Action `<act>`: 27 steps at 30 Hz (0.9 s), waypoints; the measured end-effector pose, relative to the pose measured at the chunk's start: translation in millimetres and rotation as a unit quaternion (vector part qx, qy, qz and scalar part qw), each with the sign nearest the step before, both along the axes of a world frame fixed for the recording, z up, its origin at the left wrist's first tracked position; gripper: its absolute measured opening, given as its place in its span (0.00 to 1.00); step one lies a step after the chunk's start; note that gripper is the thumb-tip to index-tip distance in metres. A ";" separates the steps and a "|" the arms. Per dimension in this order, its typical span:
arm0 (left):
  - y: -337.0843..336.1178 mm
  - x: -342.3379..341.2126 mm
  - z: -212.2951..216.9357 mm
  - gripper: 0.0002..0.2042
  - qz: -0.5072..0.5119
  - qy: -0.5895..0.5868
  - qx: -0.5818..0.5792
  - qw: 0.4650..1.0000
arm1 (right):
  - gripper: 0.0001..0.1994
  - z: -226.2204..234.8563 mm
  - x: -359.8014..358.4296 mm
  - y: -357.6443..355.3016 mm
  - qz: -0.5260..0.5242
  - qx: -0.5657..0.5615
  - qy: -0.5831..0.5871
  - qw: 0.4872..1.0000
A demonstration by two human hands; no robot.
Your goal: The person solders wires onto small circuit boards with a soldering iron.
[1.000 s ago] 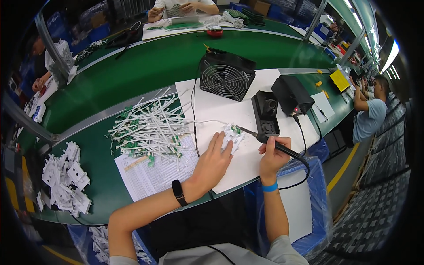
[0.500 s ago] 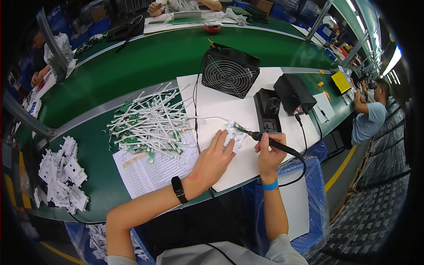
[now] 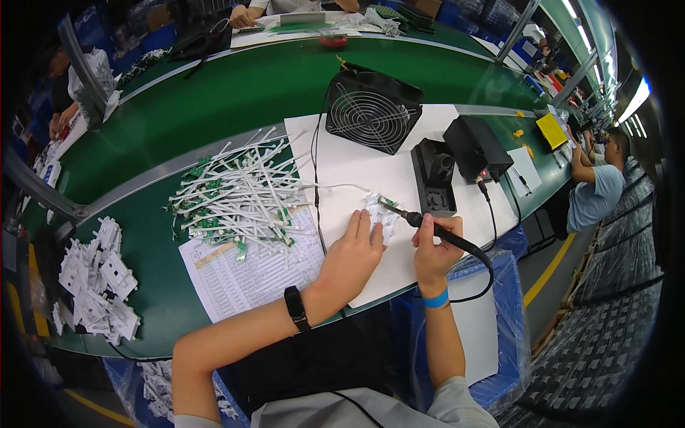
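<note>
My right hand [image 3: 435, 255] is closed around the handle of a soldering iron [image 3: 457, 238]. The iron's tip meets a small green circuit board [image 3: 386, 202], which sits on a white plastic part [image 3: 389, 225]. A white cable runs from the board toward the left. My left hand [image 3: 349, 264] lies palm down on the white work sheet [image 3: 382, 282], fingers stretched toward the plastic part and touching its near left edge. The fingertips partly cover that edge. Whether the tip touches a solder joint is too small to tell.
Left of the sheet lie a heap of white cables with green boards [image 3: 239, 196], a printed paper [image 3: 246, 278] and piled white plastic parts [image 3: 96, 278]. Beyond my hands stand a black fan [image 3: 374, 110], an iron stand [image 3: 434, 175] and a black power unit [image 3: 477, 150]. Co-workers sit farther off.
My left hand has drawn back slightly toward me, its fingers closer together and more bent. The soldering iron stays at the board with almost no shift.
</note>
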State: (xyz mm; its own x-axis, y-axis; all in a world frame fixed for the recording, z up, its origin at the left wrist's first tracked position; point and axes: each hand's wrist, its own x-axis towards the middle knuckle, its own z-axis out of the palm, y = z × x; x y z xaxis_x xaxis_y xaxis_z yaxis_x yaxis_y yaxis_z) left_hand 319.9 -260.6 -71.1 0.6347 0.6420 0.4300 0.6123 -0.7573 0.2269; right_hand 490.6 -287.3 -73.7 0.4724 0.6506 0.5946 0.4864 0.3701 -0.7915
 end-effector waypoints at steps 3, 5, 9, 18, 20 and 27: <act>-3.2 4.4 3.4 0.17 0.005 0.016 0.007 1.000 | 0.08 2.4 -0.4 -3.0 0.008 -0.001 0.029 1.000; -4.4 6.7 3.0 0.18 0.006 0.016 0.008 1.000 | 0.08 4.8 -1.2 -3.0 0.013 0.003 0.039 0.999; -4.2 6.8 2.9 0.20 0.005 0.027 0.008 1.000 | 0.08 7.8 -3.4 -1.9 0.020 0.001 0.061 0.998; -4.1 7.7 3.4 0.22 0.006 0.042 0.028 0.999 | 0.09 10.0 -1.2 -0.3 0.013 -0.010 0.081 0.997; -3.9 7.7 4.3 0.22 0.005 0.044 0.026 0.999 | 0.09 8.3 -1.7 -0.3 0.012 -0.010 0.082 0.996; -4.0 7.4 2.7 0.21 0.002 0.036 0.012 0.999 | 0.09 4.3 8.0 -3.8 -0.077 0.077 0.084 0.991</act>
State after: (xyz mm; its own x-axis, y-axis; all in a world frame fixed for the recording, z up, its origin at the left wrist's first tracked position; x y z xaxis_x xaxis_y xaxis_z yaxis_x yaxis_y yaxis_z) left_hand 327.3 -264.6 -68.5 0.6612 0.6351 0.3993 0.6299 -0.7591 0.1644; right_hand 498.6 -291.1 -69.5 0.6595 0.4713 0.5855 0.4122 0.4246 -0.8061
